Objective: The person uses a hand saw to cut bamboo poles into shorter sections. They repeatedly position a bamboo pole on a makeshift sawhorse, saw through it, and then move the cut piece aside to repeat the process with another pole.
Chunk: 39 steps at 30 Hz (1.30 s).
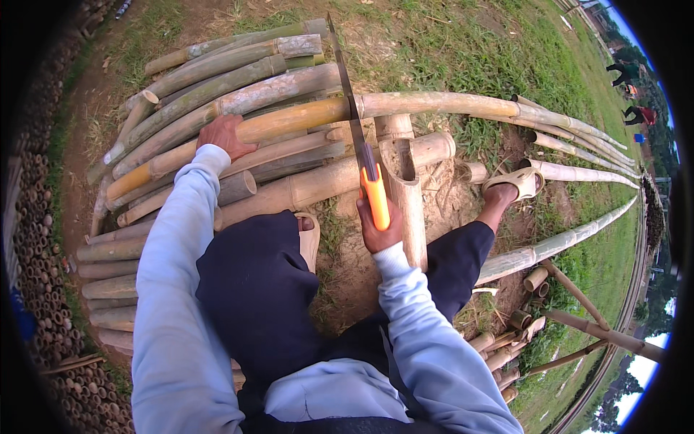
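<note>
A long bamboo pole (303,114) lies across a bamboo support (406,195) in front of me, its far part reaching off to the right. My left hand (223,137) is closed around the pole toward its left part. In my right hand (380,230) is a handsaw (357,130) with an orange-and-dark handle, gripped with the fingers wrapped round it. The long thin blade points away from me and crosses the pole, just right of its yellow-brown stretch. How deep the blade sits in the bamboo I cannot tell.
Cut bamboo lengths (238,79) lie side by side at the left. More long poles (578,173) stretch right. My sandalled foot (517,184) stands near them. Short pieces (499,354) lie lower right beside a bamboo frame (607,333). Stacked bamboo (50,275) lines the left; people (636,114) are far off.
</note>
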Motion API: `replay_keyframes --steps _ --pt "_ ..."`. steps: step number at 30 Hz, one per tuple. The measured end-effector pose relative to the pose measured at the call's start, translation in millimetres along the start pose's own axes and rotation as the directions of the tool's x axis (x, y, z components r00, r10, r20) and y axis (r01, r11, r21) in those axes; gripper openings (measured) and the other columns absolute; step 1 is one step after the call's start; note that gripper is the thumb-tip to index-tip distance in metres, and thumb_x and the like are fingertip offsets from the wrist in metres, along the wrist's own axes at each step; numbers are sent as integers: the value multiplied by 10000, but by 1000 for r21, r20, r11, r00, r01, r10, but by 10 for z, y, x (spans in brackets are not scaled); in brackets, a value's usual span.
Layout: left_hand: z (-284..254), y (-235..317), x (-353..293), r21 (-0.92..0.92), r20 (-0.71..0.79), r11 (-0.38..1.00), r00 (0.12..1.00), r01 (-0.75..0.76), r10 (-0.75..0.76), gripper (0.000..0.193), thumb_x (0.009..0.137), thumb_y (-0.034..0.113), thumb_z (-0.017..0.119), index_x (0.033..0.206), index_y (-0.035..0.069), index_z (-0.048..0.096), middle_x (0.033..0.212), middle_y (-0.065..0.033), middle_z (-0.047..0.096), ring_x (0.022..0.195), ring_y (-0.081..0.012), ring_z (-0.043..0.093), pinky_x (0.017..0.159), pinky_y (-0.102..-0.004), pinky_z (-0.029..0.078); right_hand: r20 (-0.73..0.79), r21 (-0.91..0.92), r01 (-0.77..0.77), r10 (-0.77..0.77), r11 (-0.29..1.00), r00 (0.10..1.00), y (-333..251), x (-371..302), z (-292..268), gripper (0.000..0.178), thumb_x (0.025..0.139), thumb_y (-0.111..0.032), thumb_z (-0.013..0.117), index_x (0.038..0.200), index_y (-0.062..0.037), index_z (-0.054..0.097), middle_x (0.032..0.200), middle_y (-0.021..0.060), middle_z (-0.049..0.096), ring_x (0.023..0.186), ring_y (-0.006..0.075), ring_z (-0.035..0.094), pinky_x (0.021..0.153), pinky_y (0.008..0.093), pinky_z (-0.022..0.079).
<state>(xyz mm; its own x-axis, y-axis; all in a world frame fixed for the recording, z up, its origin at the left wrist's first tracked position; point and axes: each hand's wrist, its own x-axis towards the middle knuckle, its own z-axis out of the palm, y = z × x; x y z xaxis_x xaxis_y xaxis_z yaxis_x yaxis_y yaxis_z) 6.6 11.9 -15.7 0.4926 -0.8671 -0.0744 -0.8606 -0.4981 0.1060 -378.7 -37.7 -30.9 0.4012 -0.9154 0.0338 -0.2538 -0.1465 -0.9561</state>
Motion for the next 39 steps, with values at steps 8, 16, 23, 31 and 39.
replay_keyframes --steps 8,16,23,31,39 --pt "-188 15 64 -60 105 997 993 -43 49 752 782 659 757 1270 95 664 1292 -144 648 1252 -338 584 1114 -456 439 -71 50 21 -17 999 997 177 -576 -56 173 937 -87 737 1047 39 697 785 103 689 723 134 648 677 323 526" --pt "-81 104 891 12 -126 988 980 -154 154 588 809 463 828 1240 102 654 1337 -118 620 1311 -319 532 1162 -435 380 12 27 -41 41 999 999 107 -619 -73 134 944 -88 733 975 28 673 669 52 600 615 93 518 585 306 465" --pt "-99 291 1171 248 72 951 983 -184 171 679 699 381 912 1250 89 645 1287 -115 648 1291 -317 560 1091 -443 440 4 -5 -30 31 1000 1000 40 -638 -54 137 948 -93 733 972 24 666 664 41 586 615 89 521 578 298 459" --pt "-8 157 1318 220 204 970 977 -101 56 675 693 379 923 1223 73 637 1277 -154 673 1209 -384 626 1016 -487 509 45 38 -159 157 987 987 81 -634 -82 136 960 -83 712 1024 32 674 693 20 583 639 80 510 591 285 453" --pt "-170 -503 990 114 184 992 982 -60 39 726 776 492 852 1332 82 629 1372 -190 632 1334 -372 548 1110 -459 447 53 10 -138 137 990 989 10 -627 -137 166 960 -77 715 1078 37 687 766 33 641 702 84 564 643 283 484"
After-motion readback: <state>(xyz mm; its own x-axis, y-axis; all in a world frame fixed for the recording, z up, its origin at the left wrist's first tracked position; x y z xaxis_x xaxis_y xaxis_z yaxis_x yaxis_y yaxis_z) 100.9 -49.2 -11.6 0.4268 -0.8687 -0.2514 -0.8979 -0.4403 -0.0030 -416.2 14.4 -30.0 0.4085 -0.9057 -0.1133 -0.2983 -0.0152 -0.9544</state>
